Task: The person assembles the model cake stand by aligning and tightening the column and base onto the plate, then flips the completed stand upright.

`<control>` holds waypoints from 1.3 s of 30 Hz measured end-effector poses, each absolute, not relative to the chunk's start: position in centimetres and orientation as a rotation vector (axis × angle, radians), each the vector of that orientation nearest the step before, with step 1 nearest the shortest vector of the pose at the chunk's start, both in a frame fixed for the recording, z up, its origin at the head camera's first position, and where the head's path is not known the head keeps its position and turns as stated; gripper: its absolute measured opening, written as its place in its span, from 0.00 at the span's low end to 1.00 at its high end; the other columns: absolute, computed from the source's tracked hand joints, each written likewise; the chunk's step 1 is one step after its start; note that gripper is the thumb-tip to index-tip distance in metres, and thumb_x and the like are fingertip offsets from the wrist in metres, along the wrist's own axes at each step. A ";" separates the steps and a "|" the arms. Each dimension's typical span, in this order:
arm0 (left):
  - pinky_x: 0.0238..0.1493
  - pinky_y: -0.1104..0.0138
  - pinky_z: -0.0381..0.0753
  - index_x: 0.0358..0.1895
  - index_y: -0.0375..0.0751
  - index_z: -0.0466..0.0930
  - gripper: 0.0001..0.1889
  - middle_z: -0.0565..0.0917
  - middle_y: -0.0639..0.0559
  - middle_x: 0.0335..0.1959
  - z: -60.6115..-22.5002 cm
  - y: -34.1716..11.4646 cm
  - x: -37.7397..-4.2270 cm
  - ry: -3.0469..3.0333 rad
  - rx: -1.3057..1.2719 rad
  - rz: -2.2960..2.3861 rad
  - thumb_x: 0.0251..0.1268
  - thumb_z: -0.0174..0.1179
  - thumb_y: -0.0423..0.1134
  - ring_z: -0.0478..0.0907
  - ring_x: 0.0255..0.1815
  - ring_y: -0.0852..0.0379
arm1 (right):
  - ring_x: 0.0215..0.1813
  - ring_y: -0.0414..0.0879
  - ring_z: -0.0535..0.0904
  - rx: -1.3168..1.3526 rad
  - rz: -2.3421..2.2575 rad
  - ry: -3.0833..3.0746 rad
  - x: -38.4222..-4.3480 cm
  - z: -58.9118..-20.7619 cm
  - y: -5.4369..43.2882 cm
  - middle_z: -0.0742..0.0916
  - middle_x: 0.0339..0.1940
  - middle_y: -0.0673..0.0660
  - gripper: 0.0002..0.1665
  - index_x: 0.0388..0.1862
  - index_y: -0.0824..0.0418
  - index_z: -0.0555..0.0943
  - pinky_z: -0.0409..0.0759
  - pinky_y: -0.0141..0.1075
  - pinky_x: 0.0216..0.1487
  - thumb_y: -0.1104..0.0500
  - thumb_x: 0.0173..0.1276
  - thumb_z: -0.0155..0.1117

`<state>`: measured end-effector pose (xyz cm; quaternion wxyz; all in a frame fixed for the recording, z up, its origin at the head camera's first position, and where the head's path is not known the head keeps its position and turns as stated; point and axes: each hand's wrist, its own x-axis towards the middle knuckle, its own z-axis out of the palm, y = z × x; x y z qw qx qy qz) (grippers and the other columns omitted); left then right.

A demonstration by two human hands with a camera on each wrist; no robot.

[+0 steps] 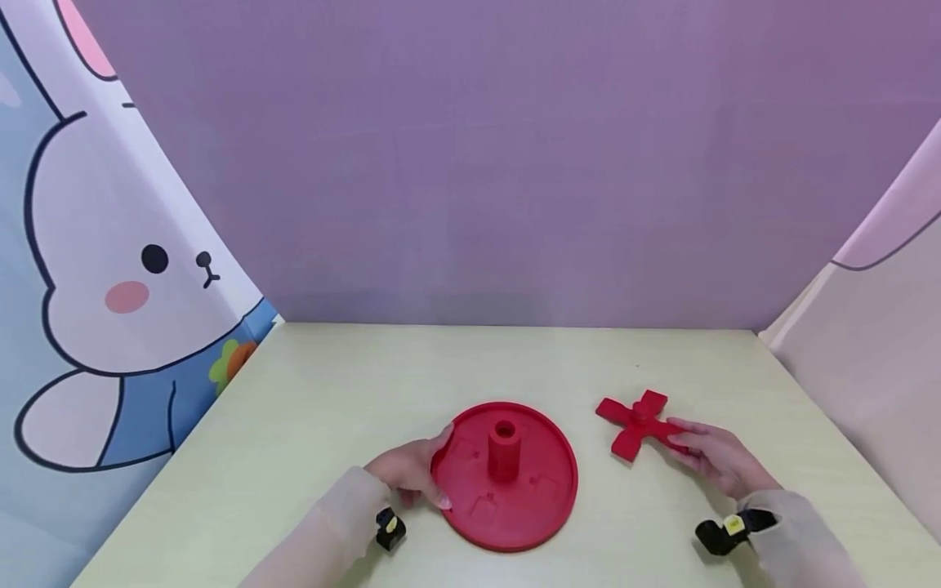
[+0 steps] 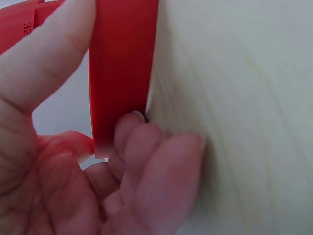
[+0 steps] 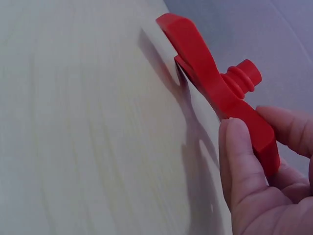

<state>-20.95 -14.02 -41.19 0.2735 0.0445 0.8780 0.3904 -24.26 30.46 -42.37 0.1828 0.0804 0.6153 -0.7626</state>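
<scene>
A round red plastic base (image 1: 544,510) with a raised rim and a hollow upright post (image 1: 504,453) in its middle is on the table. My left hand (image 1: 415,469) grips its left edge; in the left wrist view the thumb (image 2: 54,54) lies over the rim and curled fingers (image 2: 168,171) are low at its outer side. To the right, my right hand (image 1: 716,453) pinches one arm of a red four-armed cross piece (image 1: 638,418). In the right wrist view a ribbed stub (image 3: 239,78) sticks out from the cross's centre, and its shadow falls on the tabletop.
The pale wooden table (image 1: 353,367) reaches back to a purple wall panel (image 1: 515,163). A panel with a cartoon rabbit (image 1: 110,245) borders the left side, a pale panel (image 1: 882,343) the right. Black wrist cameras (image 1: 390,529) are strapped to both wrists.
</scene>
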 end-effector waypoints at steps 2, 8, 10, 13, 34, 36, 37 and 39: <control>0.20 0.64 0.75 0.77 0.46 0.48 0.59 0.71 0.43 0.53 -41.2 -14.0 -21.0 2.363 0.123 1.050 0.40 0.78 0.33 0.67 0.17 0.53 | 0.40 0.42 0.84 0.224 -2.198 1.679 -24.1 -42.4 30.3 0.82 0.36 0.48 0.15 0.38 0.55 0.87 0.80 0.36 0.47 0.71 0.68 0.58; 0.20 0.63 0.75 0.77 0.46 0.47 0.59 0.71 0.43 0.53 -41.1 -14.0 -21.0 2.355 0.119 1.058 0.41 0.77 0.32 0.68 0.19 0.52 | 0.40 0.41 0.84 0.266 -2.278 1.647 -23.9 -42.4 29.5 0.83 0.36 0.45 0.14 0.36 0.51 0.88 0.79 0.35 0.48 0.70 0.66 0.61; 0.19 0.63 0.75 0.77 0.46 0.47 0.59 0.71 0.43 0.53 -41.1 -14.0 -21.0 2.351 0.113 1.060 0.41 0.77 0.32 0.67 0.19 0.52 | 0.39 0.41 0.84 0.292 -2.299 1.645 -23.8 -42.4 29.3 0.83 0.35 0.45 0.15 0.34 0.50 0.88 0.80 0.35 0.48 0.69 0.66 0.62; 0.19 0.64 0.74 0.77 0.47 0.47 0.59 0.71 0.43 0.53 -41.1 -13.9 -20.8 2.351 0.106 1.063 0.41 0.77 0.32 0.65 0.17 0.53 | 0.39 0.40 0.84 0.306 -2.317 1.651 -23.9 -42.1 29.1 0.84 0.35 0.45 0.18 0.31 0.47 0.88 0.80 0.32 0.46 0.69 0.68 0.59; 0.22 0.61 0.77 0.77 0.46 0.47 0.59 0.70 0.43 0.56 -41.2 -13.9 -21.0 2.366 0.116 1.057 0.40 0.77 0.32 0.72 0.30 0.49 | 0.40 0.37 0.84 0.085 -2.467 1.749 -22.7 -39.0 23.9 0.84 0.38 0.42 0.24 0.30 0.41 0.86 0.80 0.30 0.46 0.71 0.70 0.55; 0.22 0.61 0.77 0.77 0.46 0.47 0.59 0.70 0.42 0.56 -41.2 -13.9 -21.0 2.366 0.119 1.057 0.40 0.77 0.32 0.72 0.30 0.49 | 0.41 0.37 0.84 0.069 -2.450 1.796 -22.6 -38.9 23.3 0.83 0.39 0.42 0.24 0.31 0.41 0.86 0.79 0.31 0.47 0.70 0.70 0.56; 0.22 0.61 0.77 0.77 0.46 0.47 0.59 0.70 0.42 0.56 -41.2 -14.0 -21.1 2.367 0.121 1.055 0.40 0.77 0.32 0.72 0.30 0.49 | 0.41 0.37 0.84 0.062 -2.441 1.814 -22.6 -38.9 23.0 0.83 0.39 0.43 0.24 0.31 0.40 0.86 0.79 0.31 0.47 0.70 0.70 0.56; 0.22 0.61 0.77 0.77 0.46 0.47 0.59 0.70 0.42 0.56 -41.2 -14.0 -21.1 2.365 0.122 1.056 0.40 0.77 0.33 0.72 0.31 0.49 | 0.41 0.38 0.84 0.053 -2.425 1.848 -22.6 -38.8 22.4 0.82 0.40 0.43 0.23 0.32 0.40 0.85 0.79 0.32 0.48 0.70 0.69 0.56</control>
